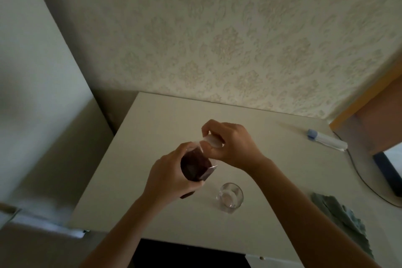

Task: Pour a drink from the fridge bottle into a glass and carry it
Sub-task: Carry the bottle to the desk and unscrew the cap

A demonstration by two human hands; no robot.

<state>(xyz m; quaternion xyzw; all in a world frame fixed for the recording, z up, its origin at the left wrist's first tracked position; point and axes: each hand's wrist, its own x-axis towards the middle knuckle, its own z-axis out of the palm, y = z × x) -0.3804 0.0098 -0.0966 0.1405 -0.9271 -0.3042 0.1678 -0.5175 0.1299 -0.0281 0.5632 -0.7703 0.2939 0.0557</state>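
L hand (167,172): grips dark bottle (195,164)
R hand (232,143): fingers curled round cap (212,140)
glass (230,197): upright, near surface (272,159) front edge

A pale table (165,115) sits against patterned wallpaper (228,35). Far right on it lies a white tube with a blue cap (326,139), on its side. A dark cable (361,176) curves past it along the tabletop. Near the right edge, a crumpled grey-green cloth (339,215) rests on the table.
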